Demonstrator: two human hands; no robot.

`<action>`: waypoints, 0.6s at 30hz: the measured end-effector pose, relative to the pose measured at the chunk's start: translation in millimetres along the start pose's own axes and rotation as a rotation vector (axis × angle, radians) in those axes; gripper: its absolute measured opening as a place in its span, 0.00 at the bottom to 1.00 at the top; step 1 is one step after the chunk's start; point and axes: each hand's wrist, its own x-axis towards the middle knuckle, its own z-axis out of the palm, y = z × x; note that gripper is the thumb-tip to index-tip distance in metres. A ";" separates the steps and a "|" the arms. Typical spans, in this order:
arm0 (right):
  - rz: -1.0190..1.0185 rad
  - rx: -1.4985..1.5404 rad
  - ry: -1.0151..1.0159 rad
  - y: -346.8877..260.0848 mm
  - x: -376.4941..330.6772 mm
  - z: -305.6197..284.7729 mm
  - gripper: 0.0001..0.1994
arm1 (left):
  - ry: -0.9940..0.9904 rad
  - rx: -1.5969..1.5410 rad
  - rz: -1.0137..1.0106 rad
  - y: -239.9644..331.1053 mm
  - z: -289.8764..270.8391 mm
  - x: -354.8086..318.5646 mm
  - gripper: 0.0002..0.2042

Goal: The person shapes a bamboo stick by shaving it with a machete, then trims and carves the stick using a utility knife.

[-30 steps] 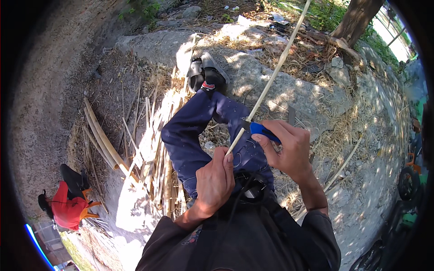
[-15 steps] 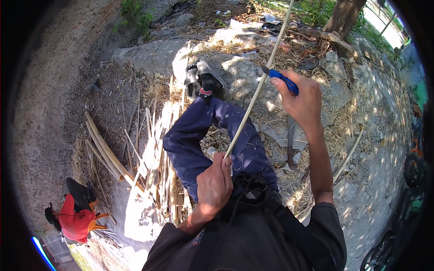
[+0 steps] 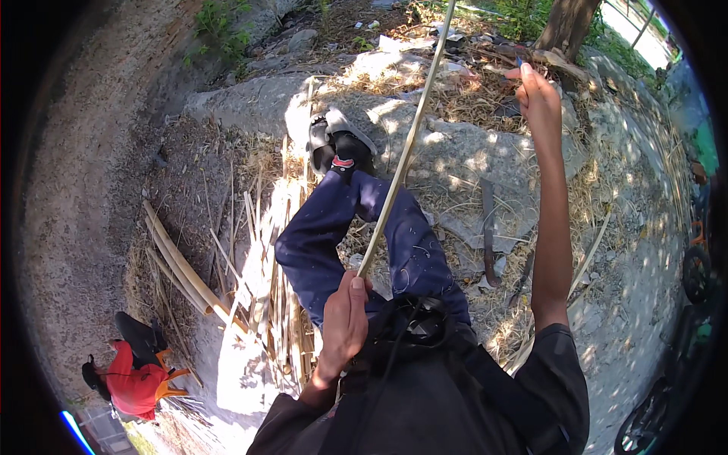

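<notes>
A long pale bamboo strip (image 3: 411, 136) slants up and away across my legs. Its near end is closed in my left hand (image 3: 346, 322), thumb lying along it. My right hand (image 3: 540, 98) is stretched far forward to the right of the strip, apart from it, with fingers curled. It grips the blue utility knife (image 3: 519, 61), of which only a small blue bit shows; the blade cannot be made out. A machete-like blade with a brown handle (image 3: 491, 269) lies on the ground to the right of my knees.
Split bamboo strips (image 3: 292, 303) lie in a pile to my left, beside thicker bamboo pieces (image 3: 178, 258). A stone ledge (image 3: 250, 98) runs past my feet. A tree trunk (image 3: 567, 29) stands far right. At the lower left, a person in red (image 3: 135, 383) sits nearby.
My right hand has moved forward and right with the utility knife, away from the strip. My left hand and the strip have shifted slightly left.
</notes>
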 end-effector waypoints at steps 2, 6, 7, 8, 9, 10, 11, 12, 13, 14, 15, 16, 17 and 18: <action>0.150 0.317 -0.129 -8.9 -38.0 6.5 0.21 | 0.028 -0.294 -0.030 -7.1 0.8 7.8 0.18; 0.123 0.434 -0.278 5.5 -106.8 16.4 0.20 | 0.045 -0.141 -0.087 2.3 -0.5 22.0 0.22; 0.127 0.438 -0.294 6.8 -121.6 18.8 0.20 | 0.069 -0.118 -0.093 1.4 -0.2 24.0 0.21; 0.132 0.447 -0.372 7.1 -135.6 20.6 0.18 | 0.072 -0.120 -0.101 -1.6 1.9 26.4 0.21; 0.136 0.460 -0.454 4.8 -146.9 24.5 0.17 | 0.143 -0.140 -0.034 -6.0 3.6 27.9 0.20; 0.137 0.464 -0.463 -1.1 -155.5 28.1 0.17 | 0.213 -0.159 0.036 -8.4 4.3 29.6 0.19; 0.077 0.389 -0.520 -9.3 -164.4 31.2 0.16 | 0.215 -0.157 0.029 -8.3 2.7 30.8 0.19; 0.016 0.306 -0.570 -16.1 -170.9 32.5 0.15 | 0.154 -0.214 -0.026 -5.1 -0.6 33.7 0.19; 0.019 0.302 -0.569 -18.7 -177.3 33.8 0.15 | 0.093 -0.272 -0.079 -2.4 -2.2 36.2 0.19; -0.044 0.263 -0.590 -20.1 -183.1 36.8 0.15 | 0.095 -0.269 -0.082 -0.4 -1.3 37.1 0.19; -0.107 0.224 -0.609 -22.3 -186.5 40.6 0.16 | 0.048 -0.368 -0.084 2.0 0.9 38.0 0.17; -0.105 0.227 -0.609 -27.4 -187.8 44.6 0.16 | 0.001 -0.466 -0.086 4.7 3.1 38.4 0.15; -0.186 0.198 -0.592 -34.8 -189.2 48.4 0.16 | -0.001 -0.465 -0.087 6.8 5.3 38.3 0.15; -0.266 0.169 -0.573 -39.8 -190.5 51.3 0.16 | 0.000 -0.438 -0.051 9.5 7.4 38.1 0.13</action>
